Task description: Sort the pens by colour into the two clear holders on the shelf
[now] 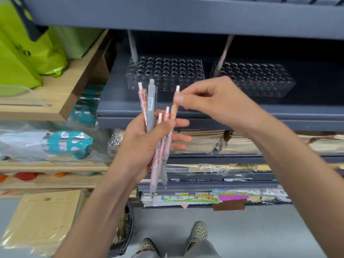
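Observation:
My left hand (143, 144) grips a bundle of pens (158, 138) upright in front of the shelf: several pink ones and a grey pen (151, 107). My right hand (210, 101) pinches the top of one pink pen (175, 105) at the bundle's right side. Two clear holders with rows of holes stand on the grey shelf (130, 108). The left holder (165, 73) has one grey pen (133, 49) standing in its back left corner. The right holder (255, 79) has one pink pen (224, 53) leaning in its left end.
An upper grey shelf (186, 13) overhangs the holders closely. Green bags (28, 49) sit on a wooden shelf to the left. Stacked paper goods (232, 142) fill the lower shelves. A dark basket (124, 229) stands on the floor by my feet.

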`<state>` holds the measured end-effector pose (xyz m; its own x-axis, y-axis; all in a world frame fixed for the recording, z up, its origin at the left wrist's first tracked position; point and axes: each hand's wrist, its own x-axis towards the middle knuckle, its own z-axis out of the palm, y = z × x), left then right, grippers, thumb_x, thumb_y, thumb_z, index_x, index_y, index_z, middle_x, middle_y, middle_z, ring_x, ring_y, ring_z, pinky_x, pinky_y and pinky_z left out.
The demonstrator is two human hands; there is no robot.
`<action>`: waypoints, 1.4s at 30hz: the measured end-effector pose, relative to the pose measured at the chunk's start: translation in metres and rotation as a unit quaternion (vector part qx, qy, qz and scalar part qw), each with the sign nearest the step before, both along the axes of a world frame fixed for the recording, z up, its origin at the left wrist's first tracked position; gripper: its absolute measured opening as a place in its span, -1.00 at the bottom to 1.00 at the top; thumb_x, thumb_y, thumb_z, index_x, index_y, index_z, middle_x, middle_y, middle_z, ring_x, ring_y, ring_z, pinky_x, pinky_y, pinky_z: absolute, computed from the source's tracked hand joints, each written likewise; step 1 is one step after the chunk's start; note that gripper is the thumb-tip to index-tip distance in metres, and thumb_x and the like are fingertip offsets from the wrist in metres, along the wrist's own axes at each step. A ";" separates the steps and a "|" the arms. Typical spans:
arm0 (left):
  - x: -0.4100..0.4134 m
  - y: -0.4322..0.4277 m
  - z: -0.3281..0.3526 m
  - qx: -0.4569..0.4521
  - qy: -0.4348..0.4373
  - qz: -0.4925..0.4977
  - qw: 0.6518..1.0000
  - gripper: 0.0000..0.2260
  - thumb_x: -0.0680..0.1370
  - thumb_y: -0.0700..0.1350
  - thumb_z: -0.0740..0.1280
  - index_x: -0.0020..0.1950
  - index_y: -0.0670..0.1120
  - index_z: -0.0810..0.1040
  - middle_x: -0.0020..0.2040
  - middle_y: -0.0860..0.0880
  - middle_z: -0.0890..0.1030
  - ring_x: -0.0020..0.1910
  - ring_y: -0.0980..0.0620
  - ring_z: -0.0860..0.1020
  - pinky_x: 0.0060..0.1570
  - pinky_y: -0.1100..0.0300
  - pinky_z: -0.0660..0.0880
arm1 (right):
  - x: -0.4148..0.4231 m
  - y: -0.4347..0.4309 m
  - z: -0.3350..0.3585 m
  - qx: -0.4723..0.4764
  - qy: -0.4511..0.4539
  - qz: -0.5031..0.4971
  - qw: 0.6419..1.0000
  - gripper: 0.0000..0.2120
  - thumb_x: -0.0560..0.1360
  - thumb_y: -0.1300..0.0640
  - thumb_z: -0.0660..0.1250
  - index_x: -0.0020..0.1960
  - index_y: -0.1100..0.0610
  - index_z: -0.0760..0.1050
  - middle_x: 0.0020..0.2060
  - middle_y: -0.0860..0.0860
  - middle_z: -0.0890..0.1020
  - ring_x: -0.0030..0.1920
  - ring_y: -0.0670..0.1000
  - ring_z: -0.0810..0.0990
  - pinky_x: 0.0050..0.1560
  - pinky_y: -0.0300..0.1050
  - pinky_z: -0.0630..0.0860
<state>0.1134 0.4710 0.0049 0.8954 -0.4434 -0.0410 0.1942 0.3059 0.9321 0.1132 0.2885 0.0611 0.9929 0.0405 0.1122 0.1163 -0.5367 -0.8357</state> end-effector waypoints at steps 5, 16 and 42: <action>-0.002 -0.003 -0.001 0.004 -0.002 -0.018 1.000 -0.89 0.63 -0.20 0.29 0.14 -0.15 0.53 0.00 -0.16 0.73 -0.17 -0.21 0.73 -0.25 0.12 0.65 | -0.008 0.002 -0.005 0.063 0.018 0.005 0.998 -0.84 0.49 0.05 0.43 -0.08 0.14 0.69 -0.27 -0.07 0.68 -0.27 -0.23 0.54 -0.21 -0.32 0.47; -0.002 -0.011 -0.004 0.046 0.040 0.080 0.995 -0.82 0.66 -0.04 0.28 -0.10 -0.03 0.37 -0.42 0.01 0.45 -0.64 -0.01 0.37 -0.60 0.22 0.34 | -0.012 -0.056 0.008 0.285 -0.179 -0.208 0.919 -0.86 0.68 0.15 0.02 0.01 0.10 0.33 -0.23 0.18 0.68 -0.37 0.13 0.64 -0.35 -0.07 0.55; 0.003 -0.026 -0.004 -0.026 0.040 0.100 0.994 -0.79 0.53 -0.05 0.39 0.01 -0.13 0.45 -0.15 -0.12 0.69 -0.56 -0.01 0.45 -0.54 0.21 0.40 | 0.059 -0.075 0.019 -0.385 -0.099 -0.267 0.878 -0.65 0.65 0.07 0.04 0.20 0.23 0.50 0.19 0.24 0.57 0.22 0.26 0.49 0.18 0.01 0.38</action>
<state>0.1162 0.4451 0.0009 0.9607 -0.2600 -0.0971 0.1973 0.3941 0.8976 0.1727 0.2138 0.0803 0.8576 -0.2849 0.4282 -0.2209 -0.9559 -0.1936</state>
